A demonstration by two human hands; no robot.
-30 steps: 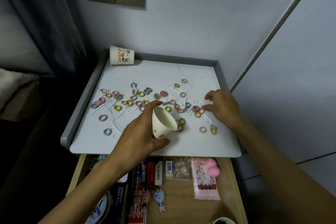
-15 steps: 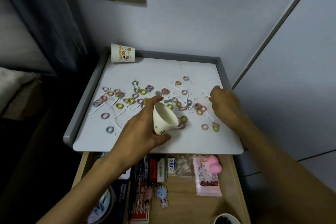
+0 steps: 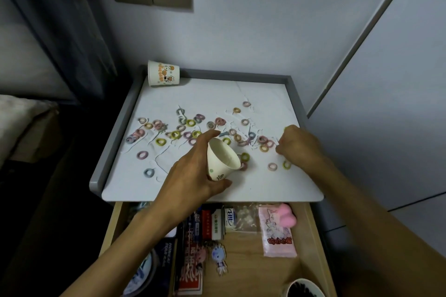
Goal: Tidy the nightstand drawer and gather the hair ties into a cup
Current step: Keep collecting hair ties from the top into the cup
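Observation:
Several small pastel hair ties (image 3: 160, 141) lie scattered over the white nightstand top (image 3: 265, 185). My left hand (image 3: 190, 173) grips a small white paper cup (image 3: 220, 160), tilted with its mouth facing right, low over the top's front middle. My right hand (image 3: 300, 146) sits to the cup's right with its fingers curled in over the ties; a yellow-green tie shows at the top of the fist. Two loose ties (image 3: 272, 166) lie just below that hand. Under the top the wooden drawer (image 3: 313, 226) stands open.
A second printed paper cup (image 3: 164, 76) lies on its side at the back left corner. A grey rim (image 3: 115, 140) edges the top. The drawer holds a pink packet (image 3: 277, 236), boxes, charms (image 3: 218, 258) and a dark-filled cup (image 3: 304, 289). A curtain hangs to the left.
My right hand has gone from fingers spread on the ties to a curled fist, drawing slightly right. My left hand keeps the cup tilted in much the same spot.

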